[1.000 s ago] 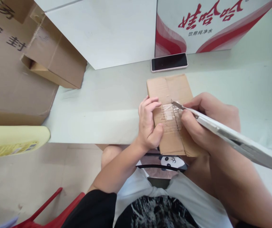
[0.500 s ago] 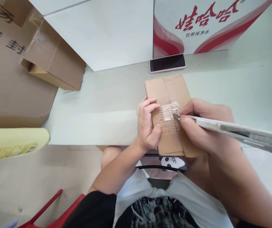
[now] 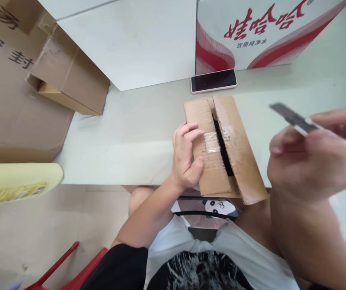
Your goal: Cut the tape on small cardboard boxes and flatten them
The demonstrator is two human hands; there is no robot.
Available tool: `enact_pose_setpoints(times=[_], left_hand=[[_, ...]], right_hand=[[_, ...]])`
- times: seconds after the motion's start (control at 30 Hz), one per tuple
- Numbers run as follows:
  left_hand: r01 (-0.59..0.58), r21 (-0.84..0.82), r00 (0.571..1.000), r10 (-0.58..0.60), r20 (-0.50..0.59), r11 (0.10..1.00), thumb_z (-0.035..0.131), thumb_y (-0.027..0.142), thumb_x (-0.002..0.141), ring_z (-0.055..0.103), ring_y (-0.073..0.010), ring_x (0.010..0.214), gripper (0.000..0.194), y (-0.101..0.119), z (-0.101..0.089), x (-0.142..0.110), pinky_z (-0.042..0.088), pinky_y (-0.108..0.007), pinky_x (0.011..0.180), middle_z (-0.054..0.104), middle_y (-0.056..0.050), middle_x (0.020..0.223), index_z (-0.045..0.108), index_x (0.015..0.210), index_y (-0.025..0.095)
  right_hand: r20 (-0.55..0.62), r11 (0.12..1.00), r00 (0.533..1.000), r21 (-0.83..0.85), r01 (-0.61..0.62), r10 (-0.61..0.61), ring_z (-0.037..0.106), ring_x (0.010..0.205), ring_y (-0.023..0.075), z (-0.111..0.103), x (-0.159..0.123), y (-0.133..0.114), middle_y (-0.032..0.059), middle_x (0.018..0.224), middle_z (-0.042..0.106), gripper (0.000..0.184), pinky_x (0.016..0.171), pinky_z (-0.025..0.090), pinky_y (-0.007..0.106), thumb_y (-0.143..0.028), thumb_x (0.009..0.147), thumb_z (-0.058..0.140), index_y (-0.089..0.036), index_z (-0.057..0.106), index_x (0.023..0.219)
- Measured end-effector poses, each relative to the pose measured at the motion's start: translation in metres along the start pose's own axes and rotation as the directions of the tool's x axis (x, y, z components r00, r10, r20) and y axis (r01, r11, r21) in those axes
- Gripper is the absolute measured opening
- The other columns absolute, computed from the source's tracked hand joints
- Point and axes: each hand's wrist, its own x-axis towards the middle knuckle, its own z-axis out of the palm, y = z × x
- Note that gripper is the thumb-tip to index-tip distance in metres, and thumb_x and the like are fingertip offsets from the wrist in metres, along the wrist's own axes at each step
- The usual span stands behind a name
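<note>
A small brown cardboard box (image 3: 245, 165) lies at the table's front edge, its two top flaps parted by a dark gap. The right flap is tilted up, and cut clear tape (image 3: 211, 141) sticks to the left flap. My left hand (image 3: 186, 157) grips the box's left side, its fingertips and thumb on the left flap. To the right of the box and apart from it, my right hand (image 3: 312, 165) is closed around a utility knife (image 3: 300, 121). Its blade is out and points up to the left. What is inside the box is too dark to tell.
A phone (image 3: 213, 81) lies behind the small box, before a white-and-red carton (image 3: 260, 52). Larger brown cartons (image 3: 79, 76) stand at the left, with a yellow object (image 3: 18, 181) below them. A red chair (image 3: 61, 270) is at the lower left.
My right hand has moved right and away from the tape, taking the knife off the box. The right flap has lifted, and a dark slit shows between the flaps. My left hand stays put.
</note>
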Motion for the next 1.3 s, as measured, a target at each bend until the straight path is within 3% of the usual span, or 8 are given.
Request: enact_pose_setpoints(times=[0.07, 0.13, 0.3, 0.5, 0.87, 1.03, 1.17, 1.3], left_hand=[[-0.003, 0.023, 1.0, 0.003, 0.018, 1.0, 0.041, 0.06, 0.1, 0.049, -0.0348, 0.138, 0.05, -0.01, -0.007, 0.003, 0.041, -0.056, 0.117, 0.05, -0.013, 0.145, 0.055, 0.135, 0.027], [0.004, 0.055, 1.0, -0.004, 0.002, 0.998, 0.039, 0.06, 0.101, 0.049, -0.0344, 0.14, 0.049, -0.022, -0.016, 0.006, 0.041, -0.054, 0.117, 0.05, -0.012, 0.146, 0.059, 0.133, 0.028], [0.089, 0.129, 0.994, -0.081, -0.068, 0.988, 0.032, 0.061, 0.105, 0.048, -0.0315, 0.143, 0.053, -0.042, -0.028, 0.009, 0.041, -0.05, 0.12, 0.048, -0.012, 0.147, 0.059, 0.135, 0.027], [0.01, 0.12, 0.997, -0.001, -0.073, 0.993, 0.039, 0.047, 0.106, 0.051, -0.0281, 0.14, 0.035, -0.014, -0.025, 0.011, 0.046, -0.049, 0.118, 0.047, -0.009, 0.146, 0.061, 0.127, 0.03], [-0.227, 0.198, 0.971, 0.205, 0.125, 0.954, 0.059, 0.06, 0.095, 0.048, -0.034, 0.139, 0.042, 0.002, -0.019, 0.019, 0.04, -0.06, 0.121, 0.056, -0.013, 0.136, 0.062, 0.12, 0.026], [-0.146, 0.132, 0.976, 0.165, -0.144, 0.981, 0.058, 0.047, 0.096, 0.053, -0.0267, 0.132, 0.022, -0.01, -0.018, 0.014, 0.043, -0.055, 0.118, 0.052, -0.009, 0.13, 0.05, 0.108, 0.03], [0.048, -0.099, 0.822, -0.096, -0.562, 0.994, 0.061, 0.037, 0.09, 0.055, -0.0232, 0.127, 0.029, -0.019, -0.014, 0.016, 0.044, -0.049, 0.114, 0.051, -0.005, 0.126, 0.035, 0.1, 0.028], [0.16, -0.558, 0.586, -0.533, -0.61, 0.814, 0.061, 0.02, 0.075, 0.063, -0.016, 0.101, 0.038, -0.024, -0.02, 0.023, 0.052, -0.033, 0.096, 0.053, 0.001, 0.105, 0.031, 0.096, 0.028]], right_hand=[[-0.068, 0.989, 0.996, 0.131, 0.07, -0.062, 0.061, 0.053, 0.0157, 0.004, -0.003, 0.002, -0.0016, 0.074, 0.064, 0.015, 0.048, 0.047, 0.033, -0.045, 0.092, 0.063, -0.03, 0.06, 0.092], [0.113, 0.978, 0.986, 0.181, 0.105, -0.127, 0.075, 0.074, 0.0199, 0.005, -0.006, 0.003, 0.0021, 0.088, 0.077, 0.018, 0.063, 0.06, 0.035, -0.047, 0.094, 0.068, -0.03, 0.066, 0.1], [0.609, 0.969, 0.763, 0.031, 0.247, -0.214, 0.06, 0.142, 0.0347, 0.002, -0.01, 0.005, 0.0073, 0.123, 0.079, 0.036, 0.1, 0.063, 0.049, -0.039, 0.083, 0.083, -0.03, 0.065, 0.113], [0.399, 0.974, 0.89, 0.035, 0.226, -0.221, 0.062, 0.138, 0.0315, 0.013, -0.013, 0.012, 0.0039, 0.117, 0.081, 0.038, 0.103, 0.063, 0.046, -0.031, 0.082, 0.086, -0.032, 0.062, 0.111], [0.043, 0.973, 0.972, -0.024, 0.231, -0.229, 0.079, 0.108, 0.0273, 0.02, -0.027, 0.025, 0.003, 0.114, 0.08, 0.034, 0.086, 0.066, 0.041, -0.036, 0.088, 0.081, -0.029, 0.062, 0.116], [0.08, 0.985, 0.983, 0.069, 0.158, -0.164, 0.079, 0.103, 0.0267, 0.027, -0.024, 0.023, 0.0035, 0.107, 0.079, 0.03, 0.088, 0.065, 0.046, -0.049, 0.09, 0.076, -0.031, 0.061, 0.108], [-0.028, 0.98, 0.999, 0.193, 0.04, -0.036, 0.079, 0.097, 0.0239, 0.033, -0.018, 0.039, 0.0038, 0.108, 0.079, 0.032, 0.089, 0.063, 0.047, -0.059, 0.096, 0.064, -0.032, 0.053, 0.107], [0.015, 0.96, 0.974, 0.163, -0.226, 0.227, 0.079, 0.082, 0.0221, 0.028, -0.013, 0.071, 0.001, 0.085, 0.078, 0.033, 0.077, 0.063, 0.041, -0.062, 0.101, 0.053, -0.029, 0.048, 0.103]])
